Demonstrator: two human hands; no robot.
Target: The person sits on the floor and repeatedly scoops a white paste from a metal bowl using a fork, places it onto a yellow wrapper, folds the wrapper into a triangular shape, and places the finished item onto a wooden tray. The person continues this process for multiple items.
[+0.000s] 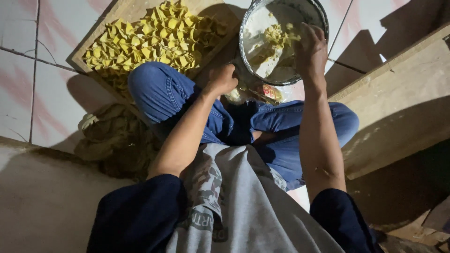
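Note:
I sit cross-legged on the floor in blue jeans. A round metal bowl (247,51) dusted with white flour and holding yellow dough pieces stands in front of my knees. My right hand (310,51) reaches into the bowl at its right rim, fingers curled down among the pieces; what it grips is hidden. My left hand (221,79) is closed in a fist by the bowl's lower left edge, above my left knee. Whether it holds something I cannot tell. A wooden tray (89,49) at the upper left is heaped with folded yellow dumpling-like pieces (150,40).
A long wooden board (398,117) slants along the right side. A crumpled cloth (112,136) lies by my left knee. The floor is pale tile with pink marks (28,84). A small colourful wrapper (269,92) lies under the bowl's near edge.

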